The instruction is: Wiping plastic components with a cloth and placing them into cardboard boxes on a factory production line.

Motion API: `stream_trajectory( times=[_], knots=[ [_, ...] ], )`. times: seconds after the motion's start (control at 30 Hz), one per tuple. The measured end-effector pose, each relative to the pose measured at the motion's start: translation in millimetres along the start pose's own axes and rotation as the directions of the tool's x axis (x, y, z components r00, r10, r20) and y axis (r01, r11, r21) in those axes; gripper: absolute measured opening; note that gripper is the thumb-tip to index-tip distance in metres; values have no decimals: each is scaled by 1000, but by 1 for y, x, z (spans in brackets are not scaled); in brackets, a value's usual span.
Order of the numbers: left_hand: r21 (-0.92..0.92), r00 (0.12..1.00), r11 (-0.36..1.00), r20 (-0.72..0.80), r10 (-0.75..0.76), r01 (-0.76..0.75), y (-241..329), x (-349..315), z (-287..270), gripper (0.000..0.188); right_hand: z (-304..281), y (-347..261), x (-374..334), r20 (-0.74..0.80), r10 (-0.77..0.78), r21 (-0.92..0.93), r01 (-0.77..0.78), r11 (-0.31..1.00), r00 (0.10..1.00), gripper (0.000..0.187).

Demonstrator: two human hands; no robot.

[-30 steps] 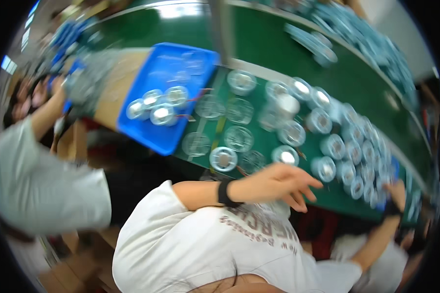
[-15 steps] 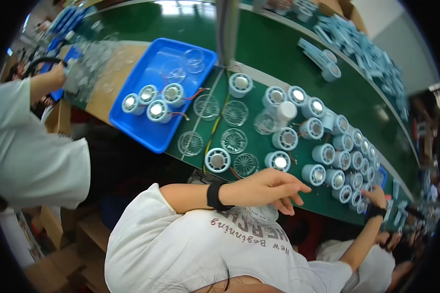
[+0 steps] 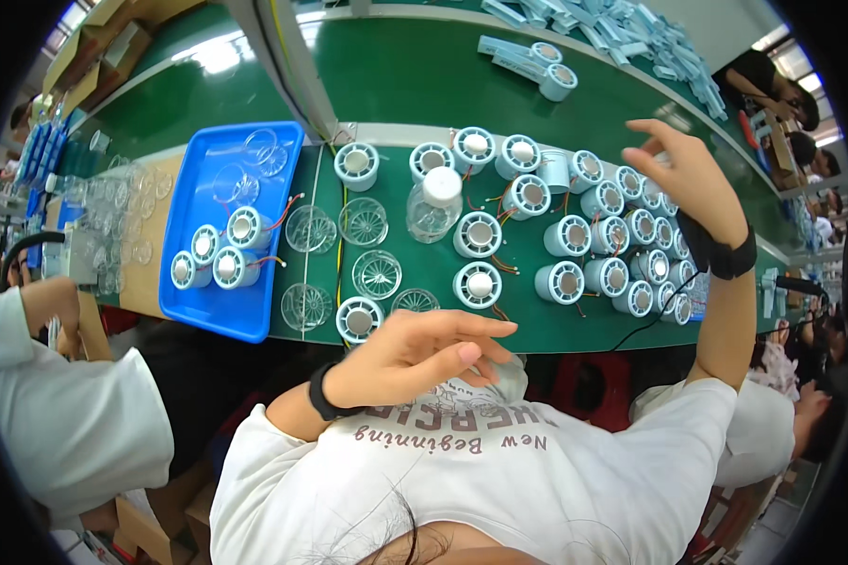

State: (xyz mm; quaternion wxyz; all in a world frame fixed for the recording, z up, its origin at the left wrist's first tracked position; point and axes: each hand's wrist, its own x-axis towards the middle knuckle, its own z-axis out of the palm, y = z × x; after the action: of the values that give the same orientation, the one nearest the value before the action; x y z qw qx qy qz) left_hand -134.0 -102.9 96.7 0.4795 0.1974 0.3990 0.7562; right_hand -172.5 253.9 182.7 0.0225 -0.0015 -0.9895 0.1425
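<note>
My left hand [image 3: 422,356] hovers over the table's near edge in front of my shirt, fingers stretched and thumb apart, holding nothing. Just beyond it sits a light-blue round fan-like unit [image 3: 359,321] with a silver centre, beside a clear ribbed plastic disc [image 3: 415,300]. My right hand [image 3: 676,179] is raised over the far right of the table, its fingers spread and nothing visible in them. Below and left of it stand rows of the same light-blue units [image 3: 602,199], several with red and yellow wires. A clear bottle [image 3: 433,209] with a white cap stands among them.
At left, a blue tray [image 3: 278,247] holds several units and clear discs. Clear cups [image 3: 122,212] crowd a brown board farther left, near a co-worker's sleeve [image 3: 94,414]. A metal post [image 3: 287,66] rises behind the tray. Light-blue long parts [image 3: 622,33] lie piled far back.
The view has turned, so the table appears shifted left. My right hand has lifted from the near right end of the rows to above their far side. My left hand remains near the front edge.
</note>
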Motion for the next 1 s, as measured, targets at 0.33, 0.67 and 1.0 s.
stream_trajectory(
  times=[0.33,0.67,1.0],
  knots=[
    [782,558,599,-578,595,170,14,-90,-33,31,89,-128,-83,114,-342,527,235,817,933,32],
    [938,710,-181,-88,698,295,-23,-54,-57,29,166,-155,-98,-286,-311,262,387,884,906,22],
    [767,734,-343,-234,638,542,-75,11,-47,8,185,-143,-132,-261,167,504,-14,864,951,19]
  ],
)
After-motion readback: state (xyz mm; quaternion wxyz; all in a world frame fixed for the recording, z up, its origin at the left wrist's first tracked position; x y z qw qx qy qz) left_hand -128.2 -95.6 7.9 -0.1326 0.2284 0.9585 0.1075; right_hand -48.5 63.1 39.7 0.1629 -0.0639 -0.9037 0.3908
